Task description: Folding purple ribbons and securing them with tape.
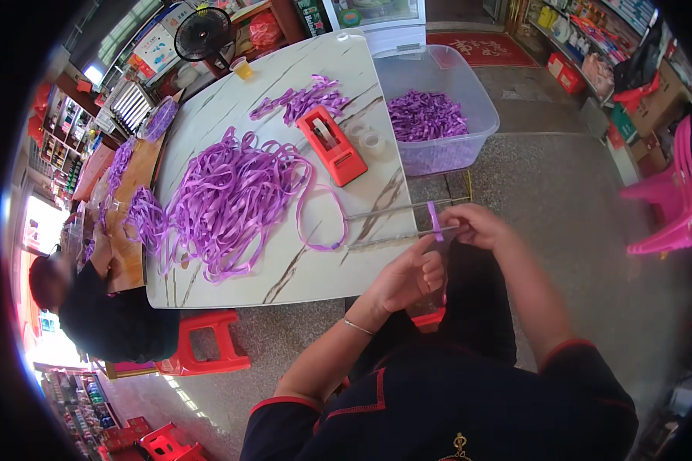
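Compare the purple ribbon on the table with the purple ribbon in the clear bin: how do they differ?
The ribbon on the table is one long, loose tangle spread over the marble top. The ribbon in the clear bin is a compact heap of short pieces, contained by walls. Both are the same purple colour.

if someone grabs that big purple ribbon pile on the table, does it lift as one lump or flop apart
The ribbon pile probably flops: its strands lie in loose loops. It likely tangles, since the loops cross. It looks light, being thin and flat.

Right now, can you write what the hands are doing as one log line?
left hand: near ribbon, grip unclear | right hand: pinching ribbon on two rods | table: ribbon pile, tape dispenser
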